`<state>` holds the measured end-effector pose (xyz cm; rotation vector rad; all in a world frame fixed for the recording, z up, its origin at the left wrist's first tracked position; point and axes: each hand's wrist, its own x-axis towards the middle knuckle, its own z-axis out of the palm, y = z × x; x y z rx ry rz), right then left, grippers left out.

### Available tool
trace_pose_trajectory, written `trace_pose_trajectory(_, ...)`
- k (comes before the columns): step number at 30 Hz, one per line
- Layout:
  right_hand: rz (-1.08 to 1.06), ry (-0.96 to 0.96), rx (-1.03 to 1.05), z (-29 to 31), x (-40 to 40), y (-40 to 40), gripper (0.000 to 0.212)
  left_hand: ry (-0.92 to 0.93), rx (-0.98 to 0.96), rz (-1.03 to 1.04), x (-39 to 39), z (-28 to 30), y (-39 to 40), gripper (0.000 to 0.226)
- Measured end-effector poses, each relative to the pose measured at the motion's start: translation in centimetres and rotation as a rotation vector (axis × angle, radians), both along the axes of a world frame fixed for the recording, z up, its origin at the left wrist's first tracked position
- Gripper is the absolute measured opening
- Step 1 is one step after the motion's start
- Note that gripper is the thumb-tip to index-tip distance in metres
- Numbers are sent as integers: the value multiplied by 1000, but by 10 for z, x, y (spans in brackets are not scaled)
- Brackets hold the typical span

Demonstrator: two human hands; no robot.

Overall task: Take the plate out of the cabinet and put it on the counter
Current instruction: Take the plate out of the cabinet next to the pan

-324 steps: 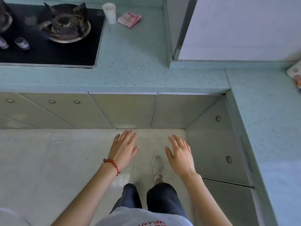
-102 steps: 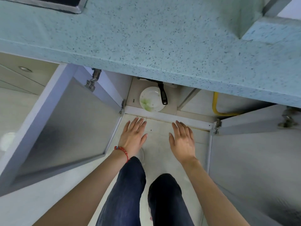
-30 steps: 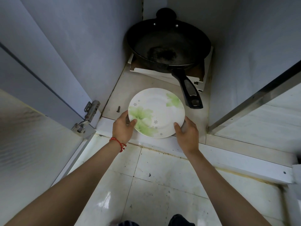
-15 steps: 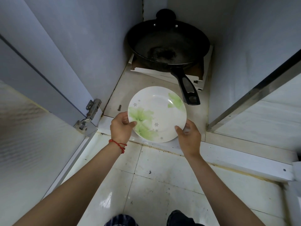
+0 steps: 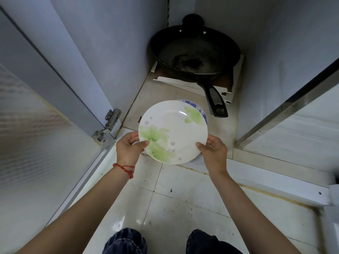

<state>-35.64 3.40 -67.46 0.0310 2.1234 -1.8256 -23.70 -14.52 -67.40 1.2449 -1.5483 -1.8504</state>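
Observation:
A white plate (image 5: 173,132) with green flower prints is held in the air at the mouth of the open lower cabinet. My left hand (image 5: 129,150) grips its left rim and my right hand (image 5: 213,153) grips its right rim, thumbs on top. Under it a second plate with a blue pattern (image 5: 199,110) peeks out on the cabinet floor (image 5: 156,96). The counter is out of view.
A black frying pan (image 5: 195,54) sits on white boards at the back of the cabinet, its handle (image 5: 215,100) pointing toward the plates. The left door (image 5: 36,143) stands open with its hinge (image 5: 108,125) near my left hand. A metal post (image 5: 286,107) rises on the right.
Both hands have lifted the green-flowered plate off the cabinet floor and drawn it toward me, uncovering the blue-patterned plate beneath it.

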Motion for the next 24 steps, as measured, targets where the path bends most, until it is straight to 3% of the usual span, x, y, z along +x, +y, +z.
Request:
trace_pose_trajectory(10, 96, 0, -131, 33, 24, -15, 30, 34, -54, 36, 36, 39, -14, 33)
trace_pose_trajectory(24, 91, 35, -161, 109, 44, 0, 31, 111, -139, -8, 54, 120, 0, 30)
